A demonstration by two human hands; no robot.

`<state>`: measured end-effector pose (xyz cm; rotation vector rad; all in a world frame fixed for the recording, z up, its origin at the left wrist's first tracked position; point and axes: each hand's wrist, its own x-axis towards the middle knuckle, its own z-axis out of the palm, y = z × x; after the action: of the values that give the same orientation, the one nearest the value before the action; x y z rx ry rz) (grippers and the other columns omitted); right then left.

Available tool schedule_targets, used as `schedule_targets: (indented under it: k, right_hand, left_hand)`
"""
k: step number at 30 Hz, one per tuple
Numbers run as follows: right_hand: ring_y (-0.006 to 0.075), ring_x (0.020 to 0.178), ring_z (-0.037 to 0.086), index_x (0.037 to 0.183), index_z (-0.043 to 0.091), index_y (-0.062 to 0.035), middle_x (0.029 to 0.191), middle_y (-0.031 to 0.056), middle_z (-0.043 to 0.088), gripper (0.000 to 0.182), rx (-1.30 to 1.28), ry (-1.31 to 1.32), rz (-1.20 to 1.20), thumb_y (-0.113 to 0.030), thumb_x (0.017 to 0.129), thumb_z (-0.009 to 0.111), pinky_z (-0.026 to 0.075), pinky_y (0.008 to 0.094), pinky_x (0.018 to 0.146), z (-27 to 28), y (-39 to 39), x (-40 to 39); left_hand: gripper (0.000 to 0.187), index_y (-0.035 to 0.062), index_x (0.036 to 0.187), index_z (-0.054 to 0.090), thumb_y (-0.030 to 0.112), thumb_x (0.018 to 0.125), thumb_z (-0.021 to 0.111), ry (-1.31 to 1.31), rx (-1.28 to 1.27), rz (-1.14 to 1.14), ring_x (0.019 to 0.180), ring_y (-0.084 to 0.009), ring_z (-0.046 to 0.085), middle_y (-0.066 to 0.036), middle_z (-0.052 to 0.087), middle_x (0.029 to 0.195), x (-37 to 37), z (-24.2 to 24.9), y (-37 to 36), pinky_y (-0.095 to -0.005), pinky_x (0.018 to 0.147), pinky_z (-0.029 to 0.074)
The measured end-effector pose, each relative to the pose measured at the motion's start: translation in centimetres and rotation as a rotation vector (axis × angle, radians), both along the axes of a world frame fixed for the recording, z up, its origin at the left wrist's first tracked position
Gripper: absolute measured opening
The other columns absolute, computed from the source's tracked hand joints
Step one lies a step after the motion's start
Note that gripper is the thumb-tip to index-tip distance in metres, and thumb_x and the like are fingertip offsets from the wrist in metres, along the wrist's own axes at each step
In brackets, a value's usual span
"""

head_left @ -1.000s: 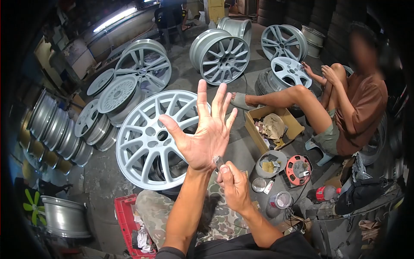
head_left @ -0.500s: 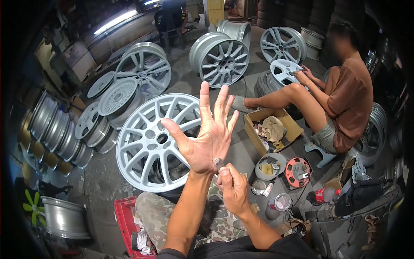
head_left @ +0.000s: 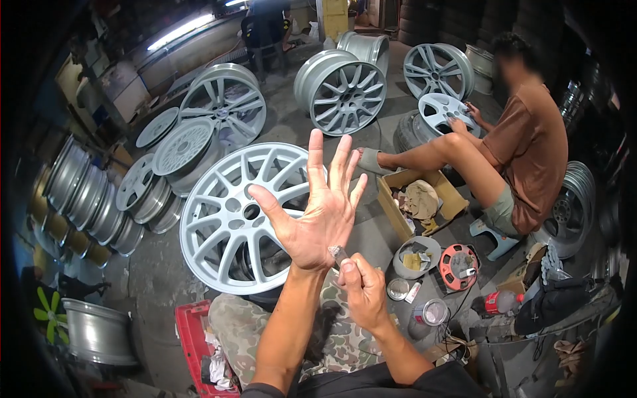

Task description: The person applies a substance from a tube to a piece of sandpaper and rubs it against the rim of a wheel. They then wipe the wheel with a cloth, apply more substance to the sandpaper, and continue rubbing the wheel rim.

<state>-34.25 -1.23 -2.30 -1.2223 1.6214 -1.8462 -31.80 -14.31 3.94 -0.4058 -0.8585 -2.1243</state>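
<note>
My left hand (head_left: 317,222) is raised, palm toward me, with its fingers and thumb spread. Closed around a small flat grey blade (head_left: 340,255), my right hand (head_left: 363,292) keeps it against the heel of the left palm. A dab of grey paste shows at the blade's tip, by the left wrist. Behind my left hand, a large grey multi-spoke wheel rim (head_left: 254,252) lies tilted in front of my knees, partly hidden by that hand. My camouflage-clad lap (head_left: 239,331) shows beneath my forearms.
A seated person (head_left: 531,146) at right handles another wheel rim (head_left: 439,111). Near them stand a cardboard box (head_left: 397,212), a grey bucket (head_left: 399,265), an orange reel (head_left: 458,255) and an open can (head_left: 434,312). A red crate (head_left: 189,345) sits by my left leg. More rims surround the area.
The blade and my right hand have shifted very slightly to the right. The seated person's hands have moved on their rim and their body leans a little differently.
</note>
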Motion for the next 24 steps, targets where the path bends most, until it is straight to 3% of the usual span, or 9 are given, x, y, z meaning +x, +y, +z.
schedule_targets:
  k: [6,10,14,18,19,20,23,24]
  right_hand:
    - [0.0099,0.052,0.045,0.081,0.053,-0.0013,0.06,0.0055,0.052,0.033,-0.009,-0.093,0.004,-0.022,0.107,0.052,0.039,0.0313,0.05,-0.1,-0.3,0.1]
    - [0.0052,0.056,0.042,0.081,0.052,-0.0011,0.064,0.0,0.05,0.04,-0.039,-0.011,0.062,-0.03,0.109,0.048,0.034,0.0261,0.05,-0.3,-0.2,1.3]
    - [0.0048,0.055,0.039,0.08,0.049,-0.0033,0.062,-0.0019,0.046,0.038,-0.069,-0.155,-0.052,-0.027,0.109,0.046,0.032,0.0257,0.049,-1.2,-0.4,1.2]
    - [0.0044,0.055,0.037,0.08,0.048,-0.0043,0.064,-0.002,0.045,0.037,-0.039,-0.138,-0.002,-0.025,0.11,0.045,0.031,0.0248,0.048,-0.7,0.1,2.2]
    - [0.004,0.055,0.036,0.081,0.048,-0.0048,0.065,-0.0027,0.044,0.036,-0.056,-0.105,0.005,-0.025,0.111,0.044,0.03,0.0243,0.048,-0.7,0.1,2.3]
    - [0.004,0.055,0.036,0.081,0.048,-0.0048,0.065,-0.0027,0.044,0.036,-0.054,-0.107,0.006,-0.025,0.111,0.044,0.03,0.0243,0.048,-0.8,0.2,2.3]
    - [0.0034,0.056,0.036,0.082,0.047,-0.005,0.065,-0.003,0.043,0.036,-0.069,-0.295,0.075,-0.027,0.111,0.044,0.03,0.0238,0.048,-0.8,0.5,2.4]
    - [0.0056,0.057,0.04,0.083,0.05,-0.0032,0.065,-0.0004,0.047,0.037,-0.027,-0.352,0.058,-0.027,0.111,0.045,0.034,0.026,0.051,-0.3,0.4,2.6]
  left_hand:
    - [0.118,0.0253,0.165,0.003,0.101,0.075,0.014,-0.002,0.034,-0.054,0.156,-0.0375,0.001,-0.021,0.003,0.169,-0.3,-0.1,0.1,-0.0555,0.124,-0.007]
    - [0.114,0.0246,0.165,0.012,0.098,0.078,0.021,0.005,0.132,-0.002,0.154,-0.0343,0.012,-0.02,0.011,0.168,-0.3,-0.2,-0.2,-0.0524,0.125,0.005]
    - [0.11,0.0233,0.163,0.021,0.096,0.081,0.026,0.003,0.203,0.131,0.151,-0.0312,0.023,-0.02,0.018,0.167,-0.3,-0.5,-0.1,-0.0486,0.125,0.015]
    - [0.107,0.0248,0.163,0.024,0.095,0.082,0.024,0.057,0.201,0.218,0.151,-0.0305,0.024,-0.019,0.02,0.166,-0.3,-0.4,-0.1,-0.0481,0.125,0.014]
    - [0.108,0.0258,0.163,0.022,0.096,0.081,0.022,0.057,0.183,0.25,0.152,-0.0322,0.019,-0.02,0.017,0.167,-0.3,-0.3,-0.1,-0.0498,0.126,0.006]
    - [0.108,0.0258,0.163,0.022,0.096,0.081,0.022,0.055,0.185,0.251,0.152,-0.0322,0.019,-0.02,0.017,0.167,-0.3,-0.2,-0.2,-0.0498,0.126,0.006]
    - [0.112,0.0246,0.164,0.014,0.098,0.079,0.017,0.093,0.096,0.332,0.155,-0.0354,0.005,-0.021,0.012,0.168,-0.4,0.1,0.1,-0.0526,0.124,-0.008]
    - [0.112,0.0246,0.164,0.014,0.098,0.079,0.017,0.093,0.097,0.328,0.155,-0.0354,0.005,-0.021,0.012,0.168,-0.5,0.3,0.2,-0.0526,0.124,-0.008]
